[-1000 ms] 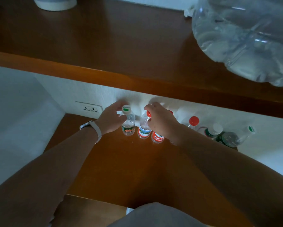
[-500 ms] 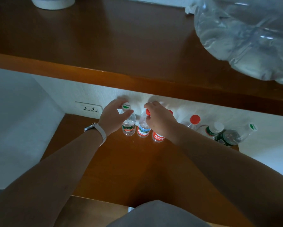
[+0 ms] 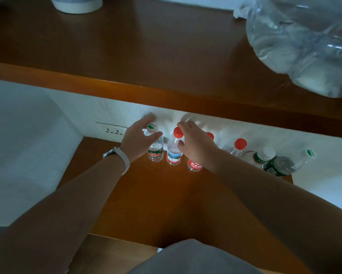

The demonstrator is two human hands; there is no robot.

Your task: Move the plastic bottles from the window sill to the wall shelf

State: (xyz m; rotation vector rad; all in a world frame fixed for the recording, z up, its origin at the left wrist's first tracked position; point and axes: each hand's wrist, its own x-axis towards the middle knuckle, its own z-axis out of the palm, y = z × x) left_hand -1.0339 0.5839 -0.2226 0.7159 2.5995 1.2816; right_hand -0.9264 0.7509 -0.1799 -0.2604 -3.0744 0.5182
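Note:
Several small plastic bottles stand along the white wall on the lower wooden shelf point(image 3: 146, 194). My left hand point(image 3: 138, 141) curls round the neck of the leftmost one, a green-and-white-capped bottle point(image 3: 155, 153), thumb in front and fingers behind. My right hand point(image 3: 197, 145) holds thumb and forefinger round the neck of the red-capped blue-label bottle point(image 3: 174, 153) and covers most of a red-label bottle point(image 3: 194, 166) beside it. Further right stand another red-capped bottle point(image 3: 237, 147), a white-capped bottle point(image 3: 264, 155) and a leaning dark green bottle point(image 3: 282, 166).
A broad wooden ledge point(image 3: 146, 56) juts out above the shelf. It carries a large clear water jug point(image 3: 304, 40) at the right and a white round base point(image 3: 77, 4) at the back left. A wall socket point(image 3: 111, 131) sits left of the bottles.
Both hands stay at the same bottles. My left thumb has come round the front of the green-capped bottle's neck; the right fingers have spread a little.

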